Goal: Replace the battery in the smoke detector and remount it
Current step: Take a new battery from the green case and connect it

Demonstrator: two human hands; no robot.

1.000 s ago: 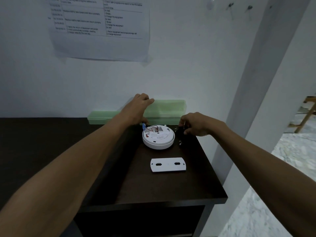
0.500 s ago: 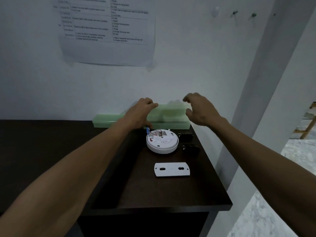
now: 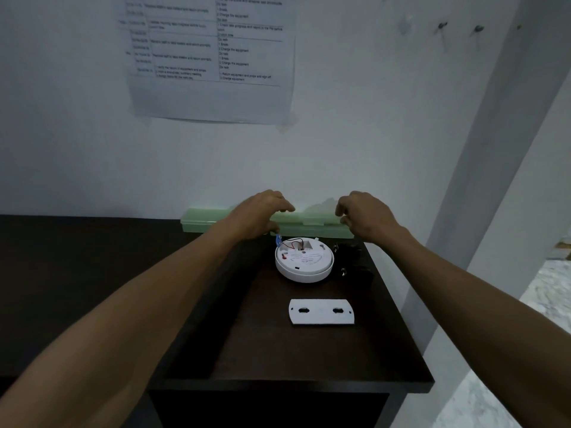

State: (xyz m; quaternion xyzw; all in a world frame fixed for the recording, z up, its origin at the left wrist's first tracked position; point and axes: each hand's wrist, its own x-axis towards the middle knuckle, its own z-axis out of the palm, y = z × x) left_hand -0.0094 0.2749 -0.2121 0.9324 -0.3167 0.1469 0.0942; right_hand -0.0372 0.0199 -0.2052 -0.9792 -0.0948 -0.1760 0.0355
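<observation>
- Nearest the viewer, two bare forearms are seen reaching forward over a dark table point(image 3: 309, 359), from 7 and 4 o'clock toward the middle.
- A flat white mounting plate point(image 3: 321, 311) with two slots is laid on the table, just below centre, apart from everything else.
- Beyond it, at 12 o'clock from the plate, the detector point(image 3: 304, 261) is set back-side up; its battery bay is open, and red and black leads with a blue clip are seen at its far left edge. No battery can be made out in the bay.
- Two small dark objects, probably batteries point(image 3: 355, 261), are laid just beside the detector at 3 o'clock; against the dark wood they are hard to tell.
- The left hand point(image 3: 259, 216) is held at 11 o'clock from the detector, fingers curled loosely, nothing pinched; its thumb is close above the blue clip, though contact cannot be told.
- The right hand point(image 3: 366, 216) is held at 1 o'clock from the detector, fingers bent and slightly apart, empty.
- Both hands are placed on or just over a long pale green box point(image 3: 200, 219) lying against the wall point(image 3: 370, 134), apparently to open it.
- Farthest, a printed sheet point(image 3: 213, 57) is taped to the wall.
- Risks, as judged: the leads could be snagged by the left thumb and the detector dragged; the box lid could be swung into the detector; the dark batteries could be knocked off the near right edge, or old and new confused.
</observation>
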